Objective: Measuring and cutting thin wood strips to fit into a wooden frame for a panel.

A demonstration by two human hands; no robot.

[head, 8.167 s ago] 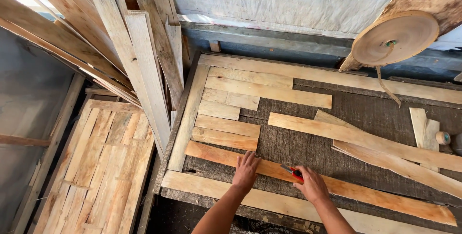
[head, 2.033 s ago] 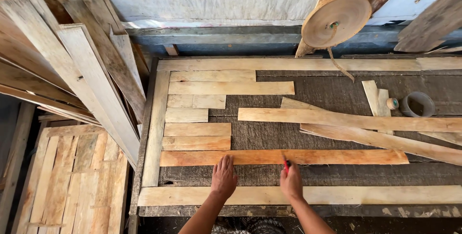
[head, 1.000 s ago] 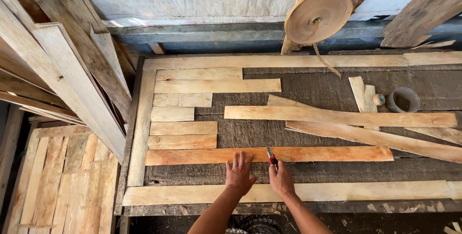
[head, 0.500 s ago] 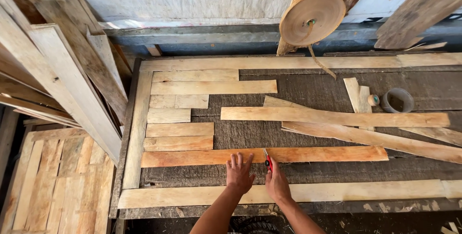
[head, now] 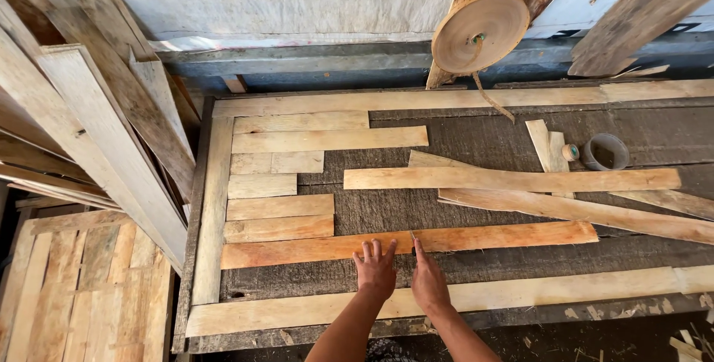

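Head view looks down on a long reddish-brown plank [head: 476, 239] lying flat across a dark work surface [head: 461, 139], its left end meeting the light frame board [head: 212, 206] that runs up the left side. Left hand [head: 375, 269] rests palm-down with fingers spread, fingertips on the plank's near edge, holding nothing. Right hand [head: 429, 280] lies just beside it, fingers drawn together around a thin marking tool [head: 414, 239] whose tip touches the plank; the tool is too small to tell its kind. Near the person, a pale long board [head: 565, 291] forms the bottom edge of the frame. Above the plank's left part, several short pale boards [head: 279, 206] sit stacked in rows. To the right, two long slats [head: 513, 180] cross at a slight angle. Farther back sit a dark round cup [head: 605, 152] and a wooden disc [head: 481, 31] leaning against the wall. Loose planks [head: 89, 131] lean at the left.
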